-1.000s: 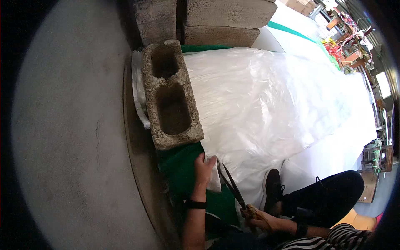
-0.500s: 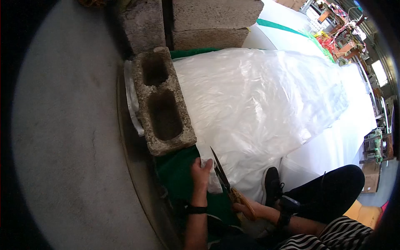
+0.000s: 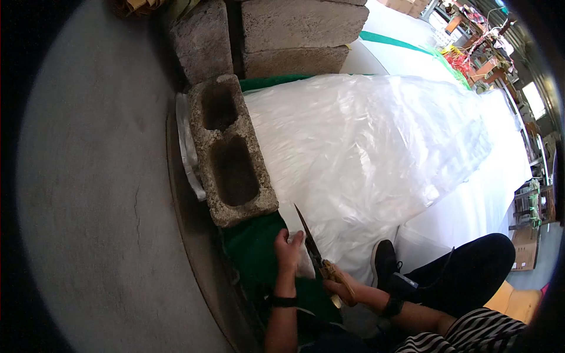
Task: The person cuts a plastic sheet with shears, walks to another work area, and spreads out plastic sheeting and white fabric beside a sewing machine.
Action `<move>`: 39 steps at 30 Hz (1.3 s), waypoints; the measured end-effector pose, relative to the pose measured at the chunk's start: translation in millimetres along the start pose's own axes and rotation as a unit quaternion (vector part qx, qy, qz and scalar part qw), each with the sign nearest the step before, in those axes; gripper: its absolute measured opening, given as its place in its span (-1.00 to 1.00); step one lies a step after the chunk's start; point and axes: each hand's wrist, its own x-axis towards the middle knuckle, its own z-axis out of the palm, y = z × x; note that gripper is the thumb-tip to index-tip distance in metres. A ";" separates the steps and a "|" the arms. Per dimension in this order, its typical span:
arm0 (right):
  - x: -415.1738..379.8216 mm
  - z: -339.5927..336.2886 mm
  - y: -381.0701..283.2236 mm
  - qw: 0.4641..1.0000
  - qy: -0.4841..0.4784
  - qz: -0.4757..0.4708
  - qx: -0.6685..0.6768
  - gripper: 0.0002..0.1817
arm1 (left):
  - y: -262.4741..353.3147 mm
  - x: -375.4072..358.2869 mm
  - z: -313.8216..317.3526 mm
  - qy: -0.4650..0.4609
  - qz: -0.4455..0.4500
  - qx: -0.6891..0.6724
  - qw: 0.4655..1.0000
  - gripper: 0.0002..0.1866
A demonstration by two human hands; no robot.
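Observation:
A large sheet of clear, crinkled plastic film [image 3: 365,159] lies spread out ahead of me. My left hand [image 3: 287,252] is closed on the film's near corner, thumb and fingers pinching its edge. In my right hand [image 3: 343,288] is a pair of scissors [image 3: 311,238] with wrapped, tan handles. The long dark blades point up and away, right beside my left hand and over the film's edge. A hollow concrete block [image 3: 262,203] rests on the film's left edge, just beyond my left hand. Green cloth [image 3: 253,244] shows under the film and my hands.
More concrete blocks [image 3: 303,26] are stacked at the back. A grey concrete floor [image 3: 88,176] runs along the left. My shoe [image 3: 384,262] stands at the film's near edge. White sheeting [image 3: 471,206] extends right, toward cluttered shelving and a cardboard box [image 3: 524,248].
The scissor blades have drawn closer together. My left hand has shifted slightly right, still on the film's corner. The view has tilted a little.

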 end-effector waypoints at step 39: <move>76.4 -34.2 -23.2 0.977 -0.075 -0.098 0.172 -0.68 | 46.8 -26.1 2.5 -0.049 -0.072 -0.109 0.990 -0.83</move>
